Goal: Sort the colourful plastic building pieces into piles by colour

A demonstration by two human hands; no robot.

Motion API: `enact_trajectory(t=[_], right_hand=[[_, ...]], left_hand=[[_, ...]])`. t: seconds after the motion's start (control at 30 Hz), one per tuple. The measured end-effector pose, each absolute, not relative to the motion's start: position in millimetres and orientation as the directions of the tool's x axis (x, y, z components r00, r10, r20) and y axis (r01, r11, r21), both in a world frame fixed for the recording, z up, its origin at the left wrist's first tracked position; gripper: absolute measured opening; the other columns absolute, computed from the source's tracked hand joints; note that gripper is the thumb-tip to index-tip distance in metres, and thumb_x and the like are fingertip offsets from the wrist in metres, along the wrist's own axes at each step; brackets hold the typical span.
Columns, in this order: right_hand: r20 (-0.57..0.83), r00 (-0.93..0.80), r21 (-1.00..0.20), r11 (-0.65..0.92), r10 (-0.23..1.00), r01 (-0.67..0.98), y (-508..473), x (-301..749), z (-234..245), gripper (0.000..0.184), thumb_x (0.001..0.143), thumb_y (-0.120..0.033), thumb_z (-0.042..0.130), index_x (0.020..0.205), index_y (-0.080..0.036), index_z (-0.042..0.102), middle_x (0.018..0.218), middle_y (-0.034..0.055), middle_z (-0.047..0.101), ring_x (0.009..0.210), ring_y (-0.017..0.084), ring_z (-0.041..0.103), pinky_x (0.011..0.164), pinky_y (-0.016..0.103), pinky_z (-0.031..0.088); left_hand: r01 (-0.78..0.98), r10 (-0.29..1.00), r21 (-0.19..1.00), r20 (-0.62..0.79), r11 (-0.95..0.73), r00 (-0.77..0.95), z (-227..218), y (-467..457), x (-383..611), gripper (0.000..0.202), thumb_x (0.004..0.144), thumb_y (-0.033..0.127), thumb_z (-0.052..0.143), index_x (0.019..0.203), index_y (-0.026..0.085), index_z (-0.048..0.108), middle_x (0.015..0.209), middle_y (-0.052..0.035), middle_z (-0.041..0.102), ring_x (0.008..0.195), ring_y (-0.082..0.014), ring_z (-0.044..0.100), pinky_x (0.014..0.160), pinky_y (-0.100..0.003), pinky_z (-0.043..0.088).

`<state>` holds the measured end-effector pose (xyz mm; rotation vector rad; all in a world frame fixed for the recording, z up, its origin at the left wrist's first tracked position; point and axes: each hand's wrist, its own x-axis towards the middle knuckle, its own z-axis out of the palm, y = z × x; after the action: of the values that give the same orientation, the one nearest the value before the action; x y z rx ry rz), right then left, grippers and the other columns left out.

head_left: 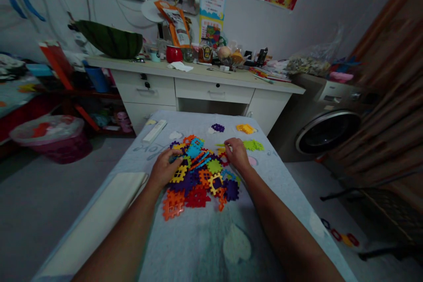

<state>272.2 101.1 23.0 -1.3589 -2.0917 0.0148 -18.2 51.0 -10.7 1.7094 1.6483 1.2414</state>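
A heap of flat plastic waffle-shaped building pieces (pixel 200 176) in orange, red, purple, blue, yellow and green lies on a light blue-grey cloth-covered table (pixel 198 246). My left hand (pixel 164 168) rests on the heap's left edge, fingers curled over pieces near a yellow one. My right hand (pixel 236 153) sits at the heap's upper right, fingers bent down onto the pieces. Sorted apart lie a purple group (pixel 217 128), a yellow-orange group (pixel 245 129) and a green group (pixel 253 145).
A white slab (pixel 109 202) lies along the table's left edge and a white bar (pixel 154 131) at the far left. Beyond stand a cluttered white desk (pixel 211 83) with half a watermelon (pixel 110 42), a washing machine (pixel 325 128) right, a pink basket (pixel 53 137) left.
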Motion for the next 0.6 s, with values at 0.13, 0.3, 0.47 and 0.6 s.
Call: enact_trajectory(t=[0.13, 0.3, 0.47, 0.6], right_hand=[[0.554, -0.045, -0.420, 0.325, 0.832, 0.847, 116, 315, 38, 0.023, 0.088, -0.017, 0.044, 0.097, -0.019, 0.065, 0.099, 0.0102, 0.064, 0.092, 0.023, 0.056, 0.090, 0.036, 0.043], [0.534, 0.116, -0.416, 0.140, 0.837, 0.898, 122, 372, 36, 0.022, 0.083, -0.014, 0.045, 0.091, -0.017, 0.065, 0.097, 0.0115, 0.064, 0.095, 0.023, 0.057, 0.092, 0.034, 0.043], [0.453, 0.044, -0.350, 0.132, 0.890, 0.927, 110, 395, 11, 0.021, 0.080, -0.012, 0.046, 0.087, -0.016, 0.066, 0.098, 0.0117, 0.064, 0.094, 0.023, 0.058, 0.091, 0.034, 0.044], [0.426, 0.002, -0.357, 0.166, 0.905, 0.919, 101, 393, 4, 0.023, 0.080, -0.012, 0.045, 0.088, -0.016, 0.067, 0.097, 0.0113, 0.065, 0.093, 0.022, 0.059, 0.090, 0.034, 0.045]], left_hand=[[0.550, 0.950, 0.818, 0.284, -0.169, -0.129, -12, 51, -18, 0.034, 0.076, 0.045, 0.057, 0.097, 0.021, 0.069, 0.106, -0.0074, 0.068, 0.102, -0.0261, 0.063, 0.093, -0.040, 0.048], [0.553, 0.946, 0.813, 0.298, -0.182, -0.127, -15, 53, -19, 0.033, 0.076, 0.045, 0.058, 0.096, 0.021, 0.069, 0.104, -0.0070, 0.068, 0.097, -0.0251, 0.064, 0.090, -0.039, 0.049], [0.558, 0.948, 0.809, 0.296, -0.186, -0.113, -14, 53, -19, 0.032, 0.077, 0.044, 0.058, 0.097, 0.021, 0.068, 0.105, -0.0070, 0.069, 0.098, -0.0247, 0.064, 0.092, -0.039, 0.049], [0.563, 0.947, 0.803, 0.304, -0.197, -0.103, -12, 53, -18, 0.032, 0.076, 0.044, 0.058, 0.096, 0.022, 0.068, 0.103, -0.0061, 0.070, 0.101, -0.0255, 0.063, 0.095, -0.039, 0.047]])
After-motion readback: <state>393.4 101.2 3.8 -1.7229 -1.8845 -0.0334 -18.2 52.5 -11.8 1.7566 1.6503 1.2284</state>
